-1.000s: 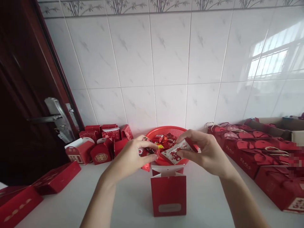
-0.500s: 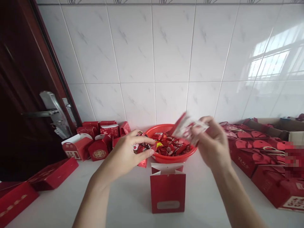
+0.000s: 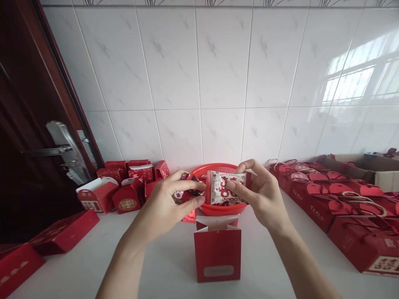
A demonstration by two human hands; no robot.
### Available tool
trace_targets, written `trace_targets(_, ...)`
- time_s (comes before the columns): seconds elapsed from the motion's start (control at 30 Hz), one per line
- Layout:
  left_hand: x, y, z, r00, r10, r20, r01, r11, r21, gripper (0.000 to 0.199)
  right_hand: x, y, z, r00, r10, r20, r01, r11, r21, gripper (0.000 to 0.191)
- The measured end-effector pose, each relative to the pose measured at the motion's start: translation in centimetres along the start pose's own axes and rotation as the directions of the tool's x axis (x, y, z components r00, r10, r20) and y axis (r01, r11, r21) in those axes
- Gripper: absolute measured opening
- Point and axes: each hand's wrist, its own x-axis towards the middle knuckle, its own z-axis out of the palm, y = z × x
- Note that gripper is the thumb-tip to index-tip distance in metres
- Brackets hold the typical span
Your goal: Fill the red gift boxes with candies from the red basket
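My left hand [image 3: 174, 199] is closed round several small wrapped sweets [image 3: 188, 214] in red and dark wrappers. Between the fingers of my right hand [image 3: 258, 193] is a white and red printed packet [image 3: 222, 187], held flat with its left end near my left fingertips. Behind both hands stands a red plastic basket [image 3: 215, 167] of red-wrapped sweets, partly covered by the packet. A red paper box [image 3: 217, 253] stands upright in front of the basket, its top open and a pale oval window low on its front.
Small red boxes [image 3: 127, 200] stand at the left, with long red boxes [image 3: 64, 232] nearer. Rows of red boxes [image 3: 314, 203] with cord handles fill the right, before an open cardboard carton [image 3: 386, 180]. A tiled wall [image 3: 224, 83] rises behind; a dark door [image 3: 18, 124] is at far left.
My right hand has brought the packet left and down, close to my left hand, and the packet now faces me flat. My left hand still holds its sweets. The view has shifted slightly.
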Motion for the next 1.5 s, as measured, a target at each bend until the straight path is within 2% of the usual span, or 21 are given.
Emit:
trace_targets(0.17,-0.1,-0.3,0.0,1.0,-0.014,0.018,0.013,0.998,0.066,0.03,0.0,0.1,0.0,1.0,0.001,-0.016,-0.002,0.999,-0.047,0.032)
trace_targets(0.27,-0.3,-0.3,0.0,0.997,-0.002,0.081,-0.005,0.996,0.089,0.022,0.1,0.0,-0.3,1.0,0.022,-0.014,-0.023,0.996,-0.081,0.028)
trace_targets(0.37,-0.3,0.0,0.0,0.992,0.011,0.129,-0.026,0.993,0.116,0.025,0.2,0.0,-0.6,0.998,0.059,0.005,-0.058,0.991,-0.118,0.022)
trace_targets(0.6,0.1,0.2,0.1,0.993,-0.055,0.106,0.04,0.989,0.141,0.024,0.3,0.1,-0.7,0.984,0.137,0.111,-0.121,0.982,-0.146,0.019)
trace_targets(0.77,0.0,0.0,-0.3,0.988,-0.066,0.142,0.043,0.986,0.159,0.03,0.5,-0.3,-1.3,0.992,0.115,0.057,-0.101,0.972,-0.21,0.021)
trace_targets(0.87,0.0,0.0,-0.3,0.985,-0.062,0.162,0.043,0.992,0.115,0.03,0.5,-0.4,-1.8,0.994,0.101,0.046,-0.087,0.967,-0.239,0.022)
trace_targets(0.93,0.0,-0.1,-0.3,0.989,-0.057,0.136,0.05,0.997,0.054,0.031,0.5,-0.6,-2.1,0.99,0.105,0.095,-0.077,0.962,-0.261,0.02)
trace_targets(1.0,-0.1,-0.2,-0.4,0.989,-0.058,0.135,0.055,0.998,0.024,0.03,0.3,-0.8,-2.2,0.972,0.127,0.197,-0.061,0.949,-0.31,0.017)
trace_targets(1.1,-0.4,-0.3,-0.7,0.961,-0.084,0.262,0.072,0.996,0.055,0.024,-0.1,-1.1,-2.1,0.912,0.181,0.368,0.021,0.876,-0.481,0.015)
trace_targets(1.17,-0.7,-0.4,-0.8,0.917,-0.103,0.385,0.07,0.993,0.097,0.021,-0.5,-1.1,-1.8,0.892,0.19,0.411,0.102,0.8,-0.591,0.017)
trace_targets(1.23,-0.9,-0.6,-0.7,0.879,-0.095,0.468,0.039,0.991,0.128,0.021,-0.8,-1.0,-1.4,0.898,0.161,0.409,0.168,0.734,-0.658,0.02)
trace_targets(1.33,-1.0,-0.8,-0.1,0.869,-0.054,0.492,-0.009,0.992,0.126,0.022,-0.9,-0.7,-1.0,0.905,0.107,0.412,0.246,0.659,-0.711,0.023)
trace_targets(1.5,-0.3,-1.2,1.2,0.865,-0.075,0.497,0.022,0.994,0.111,0.028,-0.8,-0.5,-1.0,0.899,0.119,0.421,0.285,0.571,-0.77,0.022)
